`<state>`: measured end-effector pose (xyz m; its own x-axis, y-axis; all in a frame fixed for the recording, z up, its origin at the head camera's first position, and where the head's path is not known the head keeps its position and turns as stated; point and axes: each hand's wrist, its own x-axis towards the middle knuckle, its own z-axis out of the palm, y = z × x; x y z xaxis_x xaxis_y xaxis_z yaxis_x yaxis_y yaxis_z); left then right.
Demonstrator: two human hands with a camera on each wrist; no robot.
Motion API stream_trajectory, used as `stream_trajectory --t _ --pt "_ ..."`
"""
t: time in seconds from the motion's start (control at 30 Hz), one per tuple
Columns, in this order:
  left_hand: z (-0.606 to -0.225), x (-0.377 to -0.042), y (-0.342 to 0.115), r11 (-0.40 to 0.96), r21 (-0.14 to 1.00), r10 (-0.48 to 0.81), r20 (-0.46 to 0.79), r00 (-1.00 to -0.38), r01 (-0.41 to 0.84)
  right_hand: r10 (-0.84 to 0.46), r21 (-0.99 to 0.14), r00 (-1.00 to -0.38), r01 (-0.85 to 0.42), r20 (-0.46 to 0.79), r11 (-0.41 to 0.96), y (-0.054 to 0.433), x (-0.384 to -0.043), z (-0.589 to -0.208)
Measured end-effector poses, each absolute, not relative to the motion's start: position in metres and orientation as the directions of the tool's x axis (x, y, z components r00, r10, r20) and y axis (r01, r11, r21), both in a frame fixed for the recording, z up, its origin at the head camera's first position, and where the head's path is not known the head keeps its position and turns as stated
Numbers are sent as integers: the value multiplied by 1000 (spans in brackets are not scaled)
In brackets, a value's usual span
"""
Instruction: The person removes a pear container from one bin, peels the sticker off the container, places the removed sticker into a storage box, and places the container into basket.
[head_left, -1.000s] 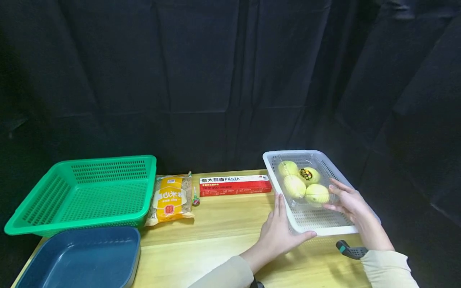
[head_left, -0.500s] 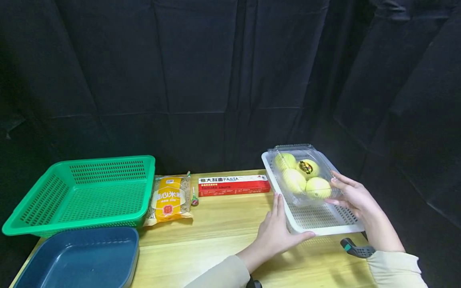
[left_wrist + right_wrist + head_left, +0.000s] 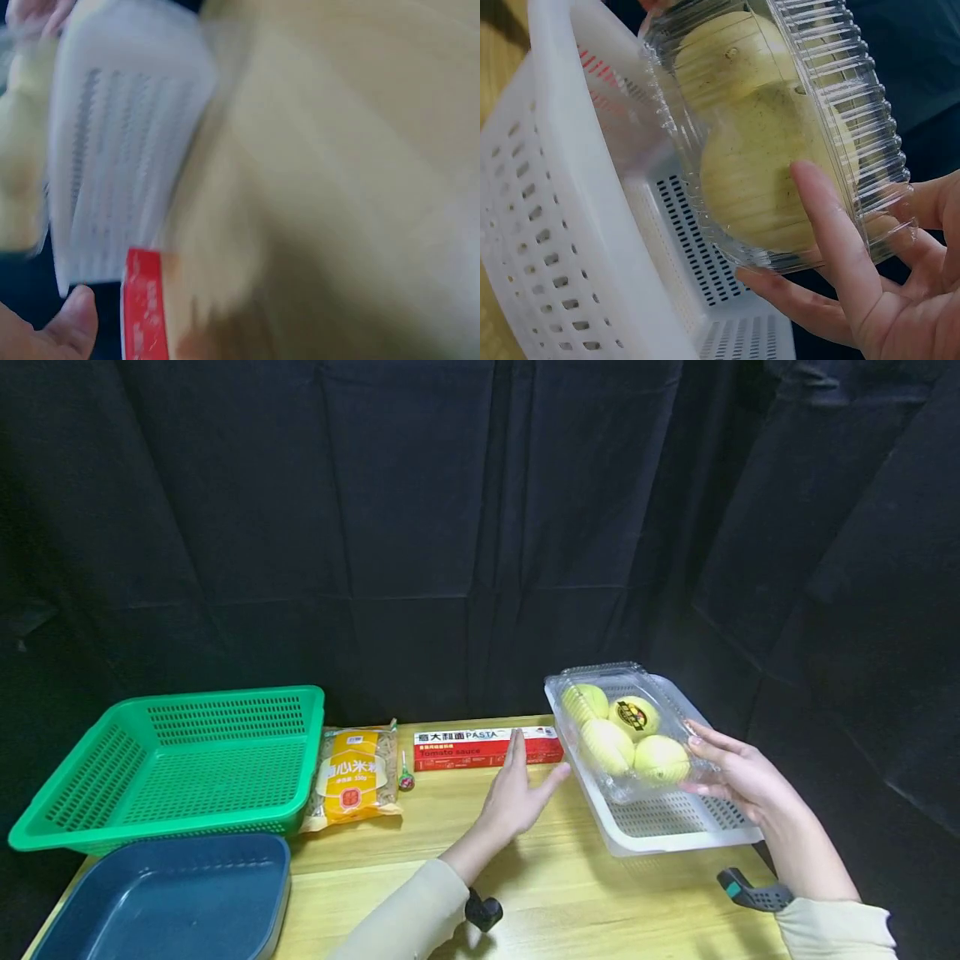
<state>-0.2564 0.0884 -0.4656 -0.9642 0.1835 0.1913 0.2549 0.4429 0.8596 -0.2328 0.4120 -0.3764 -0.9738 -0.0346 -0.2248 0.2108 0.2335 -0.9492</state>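
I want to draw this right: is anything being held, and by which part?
Yes: the right grip holds the clear box of yellow fruit by its near right corner, as the head view shows. The left grip holds nothing.

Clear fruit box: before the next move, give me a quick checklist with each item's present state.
1. Right hand gripping the clear fruit box: ok, thumb and fingers hold one end.
2. Yellow fruits inside the box: ok, four show in the head view.
3. Left hand supporting the box: not ok, it is apart from it, fingers straight.
4. Lid fully fastened: cannot tell; no view shows the whole seam.
5. Box free of contact with the white basket: cannot tell; they overlap in the head view.
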Motion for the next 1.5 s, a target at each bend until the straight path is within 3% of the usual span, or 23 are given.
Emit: stream_trajectory --t 0.37,0.63,0.87,1.13,1.33,1.5 --pt "-440 -292 56 306 902 107 286 -952 306 -170 -958 -969 131 -178 255 387 -215 -375" --pt "-427 -300 38 323 876 203 305 -931 358 -221 -955 -965 70 -138 289 380 -210 -370" --pt "-428 -296 31 112 943 261 276 -925 313 -270 -957 -954 52 -132 285 373 -210 -371" --pt "-434 -291 31 134 888 110 427 -898 439 -190 -958 -970 98 -153 269 361 -213 -371" --pt "-436 -287 28 101 918 40 381 -924 383 -100 -955 -978 154 -184 252 347 -213 -371" --pt "-441 -285 24 83 932 -67 358 -931 353 -70 -979 -983 161 -171 125 336 -208 -370"
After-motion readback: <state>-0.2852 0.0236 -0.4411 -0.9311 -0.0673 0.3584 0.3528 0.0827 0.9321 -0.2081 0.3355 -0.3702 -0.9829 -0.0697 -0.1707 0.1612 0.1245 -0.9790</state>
